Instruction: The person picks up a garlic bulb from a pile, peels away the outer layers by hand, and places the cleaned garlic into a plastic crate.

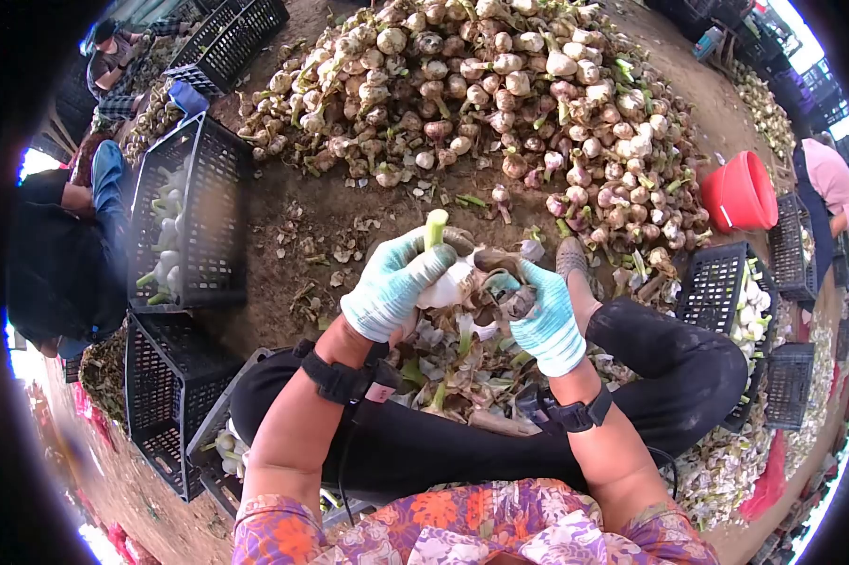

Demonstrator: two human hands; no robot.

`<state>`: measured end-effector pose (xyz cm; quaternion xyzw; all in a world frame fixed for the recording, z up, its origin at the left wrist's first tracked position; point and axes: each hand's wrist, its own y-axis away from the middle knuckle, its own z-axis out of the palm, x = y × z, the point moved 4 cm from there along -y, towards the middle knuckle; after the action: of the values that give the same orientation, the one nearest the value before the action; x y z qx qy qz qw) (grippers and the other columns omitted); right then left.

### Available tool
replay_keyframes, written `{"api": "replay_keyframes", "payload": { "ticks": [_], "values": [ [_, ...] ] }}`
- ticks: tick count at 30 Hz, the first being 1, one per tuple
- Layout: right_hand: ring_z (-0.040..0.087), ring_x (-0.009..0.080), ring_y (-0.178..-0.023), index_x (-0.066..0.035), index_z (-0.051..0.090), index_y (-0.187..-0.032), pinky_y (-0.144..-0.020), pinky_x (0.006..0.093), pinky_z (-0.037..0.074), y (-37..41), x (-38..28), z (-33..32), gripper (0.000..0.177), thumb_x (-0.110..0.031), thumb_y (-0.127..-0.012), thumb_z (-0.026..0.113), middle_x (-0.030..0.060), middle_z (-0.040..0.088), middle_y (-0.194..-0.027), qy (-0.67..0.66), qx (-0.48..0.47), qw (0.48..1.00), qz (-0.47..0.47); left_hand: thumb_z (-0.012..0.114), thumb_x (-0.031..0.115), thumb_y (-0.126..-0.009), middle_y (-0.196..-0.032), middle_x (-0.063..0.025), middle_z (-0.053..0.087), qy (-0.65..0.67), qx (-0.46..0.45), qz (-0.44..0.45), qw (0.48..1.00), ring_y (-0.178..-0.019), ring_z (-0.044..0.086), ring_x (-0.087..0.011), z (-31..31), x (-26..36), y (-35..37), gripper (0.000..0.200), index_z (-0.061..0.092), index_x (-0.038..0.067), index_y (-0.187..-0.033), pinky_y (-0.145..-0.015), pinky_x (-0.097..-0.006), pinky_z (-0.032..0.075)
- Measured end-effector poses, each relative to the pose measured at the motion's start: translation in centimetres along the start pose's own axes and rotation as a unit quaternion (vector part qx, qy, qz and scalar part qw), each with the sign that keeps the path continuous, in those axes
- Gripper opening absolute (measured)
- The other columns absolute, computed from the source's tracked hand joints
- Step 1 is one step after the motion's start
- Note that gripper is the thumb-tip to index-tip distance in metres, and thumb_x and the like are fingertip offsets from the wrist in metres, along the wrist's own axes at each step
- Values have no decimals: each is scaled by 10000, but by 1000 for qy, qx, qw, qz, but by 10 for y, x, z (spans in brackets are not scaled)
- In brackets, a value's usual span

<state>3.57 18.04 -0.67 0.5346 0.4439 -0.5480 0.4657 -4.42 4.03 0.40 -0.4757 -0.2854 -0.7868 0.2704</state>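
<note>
My left hand, in a pale blue and white glove with dirty fingertips, is closed around a white garlic bulb. A short green cut stem sticks up from the bulb between thumb and fingers. On the bulb's right side, my right hand, gloved alike, has its fingers curled in. Whether those brown-stained fingers pinch loose skin or something else, I cannot make out. Under both hands lies a heap of garlic skins and stem pieces, between my folded legs.
A large pile of unpeeled garlic lies ahead. A black crate with white bulbs stands left, another crate right, near a red bucket. People sit at left, one person close by; another person is at right.
</note>
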Motion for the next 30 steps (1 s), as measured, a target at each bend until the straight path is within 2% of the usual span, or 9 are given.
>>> {"api": "replay_keyframes", "payload": {
  "ticks": [2,3,9,13,15,16,19,24,30],
  "values": [
    [596,159,-728,-1,549,-1050,-648,263,465,0,1,8,312,-46,-742,548,100,627,-836,48,-9,998,48,592,243,-807,-1010,-89,571,-32,0,5,999,-913,546,-162,3,-2,2,371,522,-11,-1069,-837,-295,420],
    [606,176,-758,-9,556,-1046,-651,283,467,-1,-24,13,318,-42,-730,554,115,632,-857,206,-1,976,-69,603,241,-800,-1001,-78,570,-66,0,11,998,-907,543,-150,4,-2,2,377,520,-3,-1076,-832,-290,420],
    [604,170,-797,8,569,-1016,-700,278,463,-2,-7,9,291,1,-728,526,124,636,-866,163,-11,984,-66,636,229,-771,-1022,-66,543,-39,-4,-18,999,-920,521,-136,2,6,4,436,477,3,-1108,-820,-268,407],
    [599,150,-773,17,577,-983,-700,254,463,4,0,2,274,31,-717,513,120,632,-859,20,24,998,46,687,251,-716,-1049,-73,515,-77,32,23,996,-929,499,-136,2,12,3,533,438,8,-1120,-817,-271,407],
    [601,165,-732,11,582,-934,-668,259,469,6,7,11,228,-14,-710,548,111,628,-818,-327,47,932,148,691,229,-716,-1019,-67,521,-126,46,20,991,-916,499,-134,3,14,3,507,444,3,-1097,-812,-268,407],
    [597,228,-684,14,573,-884,-626,289,467,5,2,10,204,-67,-697,583,133,613,-768,52,64,997,-13,691,229,-716,-1019,-67,521,-127,43,20,991,-916,499,-134,4,14,3,507,444,3,-1097,-812,-268,407],
    [581,289,-663,20,566,-863,-597,319,453,0,10,11,210,-79,-680,591,168,595,-752,178,66,981,-30,700,245,-714,-979,-54,534,-152,25,14,988,-909,500,-127,7,14,4,503,450,8,-1082,-792,-261,415],
    [570,317,-663,31,574,-860,-589,326,438,1,8,11,183,-38,-694,538,190,589,-739,156,53,986,-31,692,261,-721,-979,-56,540,-112,4,-10,994,-884,505,-127,1,9,5,517,449,2,-1097,-802,-263,404],
    [575,190,-639,26,593,-890,-585,274,435,4,13,3,222,22,-696,485,158,612,-749,54,74,994,57,682,257,-731,-977,-53,541,-116,2,25,993,-873,508,-125,0,5,1,468,477,11,-1072,-787,-259,419]
  ]
}}
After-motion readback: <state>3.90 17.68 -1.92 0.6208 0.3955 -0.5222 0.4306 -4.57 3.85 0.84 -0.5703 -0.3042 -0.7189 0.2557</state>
